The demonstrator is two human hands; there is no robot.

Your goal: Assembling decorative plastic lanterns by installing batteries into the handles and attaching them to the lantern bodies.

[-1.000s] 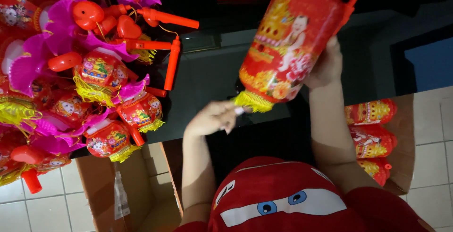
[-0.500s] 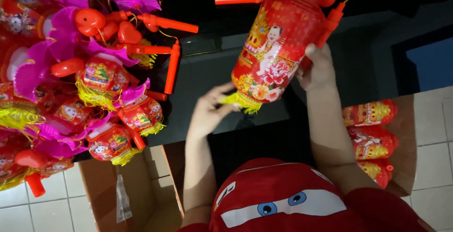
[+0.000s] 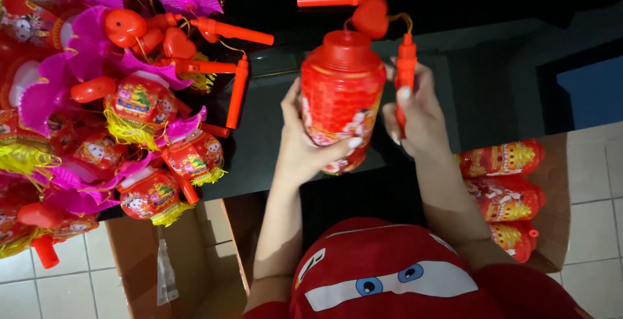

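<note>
A red toy lantern [image 3: 341, 92] with a ribbed plastic body and printed pictures is held upright in front of me over a dark table [image 3: 266, 131]. My left hand [image 3: 305, 144] wraps around its lower body from the left. My right hand [image 3: 415, 114] grips the lantern's orange stick handle [image 3: 405, 72] beside the body; a string runs from the stick to a red heart piece [image 3: 370, 17] above the lid.
A big pile of similar red lanterns with pink fans and orange handles [image 3: 117, 118] fills the left. Several more lanterns [image 3: 503, 189] lie in a cardboard box [image 3: 558, 176] at right. Another open box [image 3: 195, 260] sits below left on white floor tiles. A red cushion with cartoon eyes [image 3: 389, 273] is on my lap.
The lantern has come from tilted and raised at the right to upright and lower at centre. My left hand moved from its yellow tassel to grasp its body.
</note>
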